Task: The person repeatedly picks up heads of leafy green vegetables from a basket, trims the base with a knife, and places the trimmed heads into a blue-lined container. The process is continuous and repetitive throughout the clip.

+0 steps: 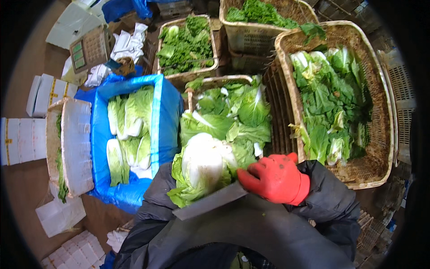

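Note:
A Chinese cabbage [206, 164], its white base up and green leaves around it, is close in front of my body. My right hand [273, 178], in a red rubber glove, is closed on a knife, whose broad dark blade [211, 201] points left along the cabbage's near side. The handle is mostly hidden in the glove. My left hand is hidden; its dark sleeve [158, 188] runs up to the cabbage's left side. Beyond the cabbage, loose cabbage leaves [231, 114] fill a plastic crate. Left of it, several trimmed cabbages [129, 134] lie in a blue-lined box [156, 117].
A large dirty plastic basket [383, 101] of leaves stands at the right. Two more crates of greens, one at the top centre [215, 43] and one at the top right [248, 37], stand behind. A scale [89, 50], white foam boxes [25, 141] and a foam box with leaves [77, 148] are at the left.

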Tool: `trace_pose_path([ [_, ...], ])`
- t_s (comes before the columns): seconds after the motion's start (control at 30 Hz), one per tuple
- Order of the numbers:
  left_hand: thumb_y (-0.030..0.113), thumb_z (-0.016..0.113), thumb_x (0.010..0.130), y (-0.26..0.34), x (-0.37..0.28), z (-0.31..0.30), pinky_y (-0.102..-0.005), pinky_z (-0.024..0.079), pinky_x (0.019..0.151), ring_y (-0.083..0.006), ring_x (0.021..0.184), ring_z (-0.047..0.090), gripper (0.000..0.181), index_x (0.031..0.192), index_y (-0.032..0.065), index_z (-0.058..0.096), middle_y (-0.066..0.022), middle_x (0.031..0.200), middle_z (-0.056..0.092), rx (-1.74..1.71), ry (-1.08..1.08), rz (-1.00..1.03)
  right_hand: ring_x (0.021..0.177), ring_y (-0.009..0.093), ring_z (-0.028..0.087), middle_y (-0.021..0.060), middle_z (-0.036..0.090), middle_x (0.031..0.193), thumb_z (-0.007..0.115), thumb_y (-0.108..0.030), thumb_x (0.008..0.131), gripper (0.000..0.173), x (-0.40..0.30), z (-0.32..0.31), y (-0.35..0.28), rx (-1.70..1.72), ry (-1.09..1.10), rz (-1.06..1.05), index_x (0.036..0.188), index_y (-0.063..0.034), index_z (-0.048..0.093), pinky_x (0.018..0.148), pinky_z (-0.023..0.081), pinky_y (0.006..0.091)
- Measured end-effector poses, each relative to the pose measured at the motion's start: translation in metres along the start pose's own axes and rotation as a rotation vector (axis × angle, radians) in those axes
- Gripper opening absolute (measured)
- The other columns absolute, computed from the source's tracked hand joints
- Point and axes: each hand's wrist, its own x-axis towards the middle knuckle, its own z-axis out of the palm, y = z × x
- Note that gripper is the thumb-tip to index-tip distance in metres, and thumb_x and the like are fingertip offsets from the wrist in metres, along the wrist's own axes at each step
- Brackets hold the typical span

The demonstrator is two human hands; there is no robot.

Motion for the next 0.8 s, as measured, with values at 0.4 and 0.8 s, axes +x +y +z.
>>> trace_pose_path([
  [0.4, 0.026, 0.053, 0.09, -0.005, 0.0, 0.029, -0.0411, 0.034, 0.104, -0.0255, 0.124, 0.043, 0.059, 0.141, 0.0106, 0.028, -0.0108, 0.135, 0.043, 0.113, -0.067, 0.018, 0.058, 0.02, 0.051, 0.0036, 0.051, 0.069, 0.059, -0.012, 0.066, 0.032, -0.003, 0.048, 0.036, -0.169, 0.124, -0.088, 0.097, -0.0041, 0.06, 0.047, 0.039, 0.0337],
  [0.8, 0.023, 0.051, 0.091, -0.063, 0.021, -0.019, -0.0412, 0.034, 0.104, -0.0257, 0.123, 0.043, 0.056, 0.141, 0.0113, 0.029, -0.0107, 0.134, 0.044, -1.085, 0.104, -0.088, 0.073, 0.018, 0.061, 0.0111, 0.064, 0.094, 0.061, -0.027, 0.084, 0.039, -0.052, 0.112, 0.115, 1.129, 0.128, 0.926, 0.117, -0.009, 0.054, 0.065, 0.049, 0.0321],
])
